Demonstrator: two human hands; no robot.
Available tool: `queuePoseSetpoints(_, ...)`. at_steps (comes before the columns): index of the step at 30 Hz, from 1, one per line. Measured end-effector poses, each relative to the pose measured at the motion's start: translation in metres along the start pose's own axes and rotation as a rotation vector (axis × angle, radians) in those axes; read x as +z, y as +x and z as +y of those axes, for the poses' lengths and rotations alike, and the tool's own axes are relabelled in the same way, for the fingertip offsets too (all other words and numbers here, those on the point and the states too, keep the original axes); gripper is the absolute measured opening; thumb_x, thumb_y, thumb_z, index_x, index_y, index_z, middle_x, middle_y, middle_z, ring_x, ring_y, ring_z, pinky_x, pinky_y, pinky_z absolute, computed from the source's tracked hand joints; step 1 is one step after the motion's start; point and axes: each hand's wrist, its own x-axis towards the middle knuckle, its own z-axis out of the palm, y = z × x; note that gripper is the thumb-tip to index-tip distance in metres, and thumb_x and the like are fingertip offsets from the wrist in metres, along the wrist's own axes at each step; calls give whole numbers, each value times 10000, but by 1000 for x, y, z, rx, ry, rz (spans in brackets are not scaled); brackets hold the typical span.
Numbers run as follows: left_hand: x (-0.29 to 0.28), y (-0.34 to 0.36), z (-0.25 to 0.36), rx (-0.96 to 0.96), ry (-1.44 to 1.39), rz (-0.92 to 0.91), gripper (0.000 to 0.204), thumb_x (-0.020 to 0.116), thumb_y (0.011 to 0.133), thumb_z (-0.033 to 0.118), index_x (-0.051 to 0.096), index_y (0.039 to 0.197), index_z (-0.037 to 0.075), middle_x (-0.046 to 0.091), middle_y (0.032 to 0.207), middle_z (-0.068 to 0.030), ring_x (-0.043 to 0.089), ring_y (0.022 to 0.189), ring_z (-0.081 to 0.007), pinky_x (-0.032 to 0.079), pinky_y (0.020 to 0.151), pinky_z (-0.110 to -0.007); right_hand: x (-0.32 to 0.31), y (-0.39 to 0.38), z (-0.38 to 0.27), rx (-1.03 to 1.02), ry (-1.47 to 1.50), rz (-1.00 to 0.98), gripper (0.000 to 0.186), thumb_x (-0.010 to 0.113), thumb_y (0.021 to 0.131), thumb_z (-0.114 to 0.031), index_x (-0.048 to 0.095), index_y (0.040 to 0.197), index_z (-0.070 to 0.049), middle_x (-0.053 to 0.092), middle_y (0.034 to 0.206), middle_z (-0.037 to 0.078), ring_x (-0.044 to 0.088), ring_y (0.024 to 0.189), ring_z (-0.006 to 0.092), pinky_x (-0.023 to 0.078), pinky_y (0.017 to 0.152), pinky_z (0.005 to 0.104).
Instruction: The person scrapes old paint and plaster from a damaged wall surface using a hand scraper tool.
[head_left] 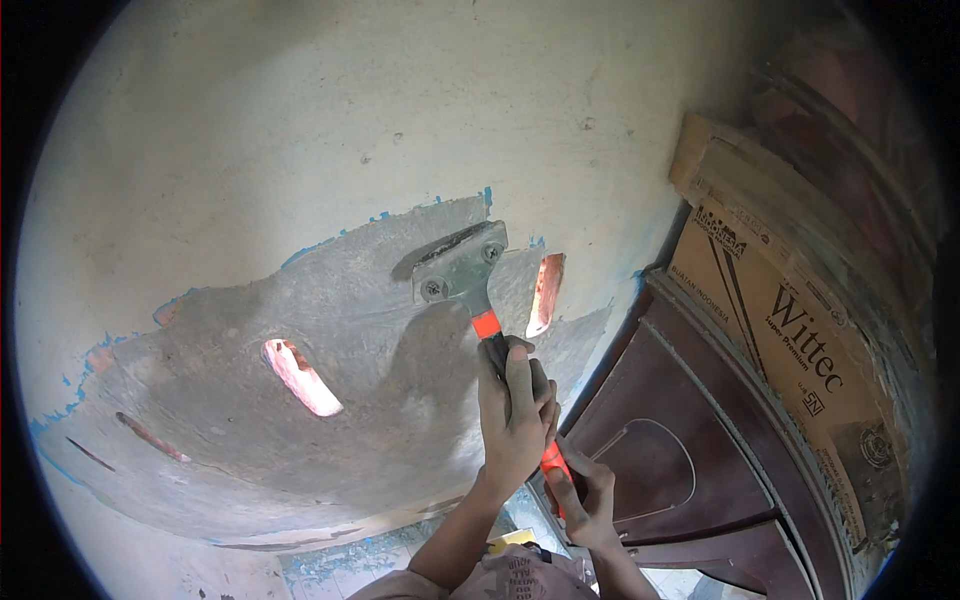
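Note:
My left hand [515, 420] is closed around the upper handle of a long scraper [460, 270], which has a broad metal head, two screws and an orange-and-black shaft. Lower on the same handle, my right hand [585, 495] grips an orange section. The head rests against or just in front of the wall [340, 120], near the upper edge of a rough grey stripped patch [210, 360] bordered by blue paint flakes. Two elongated pink-red marks or recesses [300, 375] show in that patch, one left of the scraper, one right of it.
A dark red-brown wooden cabinet or panel [650, 460] stands close on my right, with printed brown cardboard [740, 270] above it and darker, dusty items [840, 120] behind. At the bottom are light floor tiles [370, 560] with blue flakes.

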Motion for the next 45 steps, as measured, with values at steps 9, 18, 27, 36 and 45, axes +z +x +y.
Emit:
queuePoseSetpoints(9,-10,8,-12,1,5,-51,255,412,1117,328,395,1056,80,366,621,29,327,407,-46,300,347,-225,5,13,23,-31,45,-24,465,509,1059,-181,516,1465,46,530,660,-28,450,546,28,342,513,215)
queuePoseSetpoints(18,-48,-30,-88,-147,182,157,325,417,1115,408,409,1054,89,420,708,-1,454,518,-77,413,438,-267,11,-29,100,113,50,36,429,608,998,-81,579,1415,18,572,704,-3,455,643,24,383,582,223)
queuePoseSetpoints(27,-35,-36,-72,-71,-255,23,500,373,1103,505,497,1207,31,392,702,21,411,520,-99,389,453,-259,-21,-37,110,141,176,-265,578,599,1013,-196,439,1536,-12,587,797,-4,539,707,60,434,624,244)
queuePoseSetpoints(36,-25,-29,-94,43,106,183,358,345,1135,333,382,1341,43,469,855,-35,502,599,-92,484,533,-267,-17,-7,91,-306,-156,-54,602,684,928,-49,474,1482,61,683,909,145,639,713,182,508,657,314)
queuePoseSetpoints(45,-16,-4,-58,167,374,207,425,307,1134,409,481,1238,36,348,583,37,367,454,-78,432,504,-270,-13,5,87,-177,56,-244,562,541,1010,-78,393,1536,55,691,1009,221,614,662,169,472,593,328)
